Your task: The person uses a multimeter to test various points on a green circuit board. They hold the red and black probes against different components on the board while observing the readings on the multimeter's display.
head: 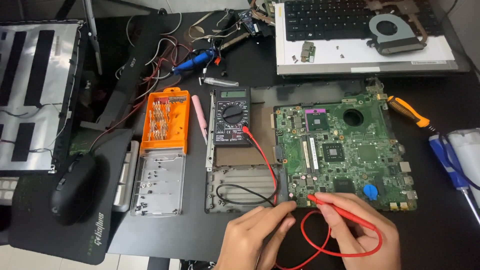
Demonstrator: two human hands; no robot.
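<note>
The right hand has its fingers pinched shut around a red probe, tip pressed to the lower edge of the green circuit board. The left hand curls closed beside it, fingertips at the board's bottom left corner; whether it grips the black wire I cannot tell. A red wire runs up to the black meter. Left of that sits an orange bit case, a pink tool between them, and a black mouse farther left.
</note>
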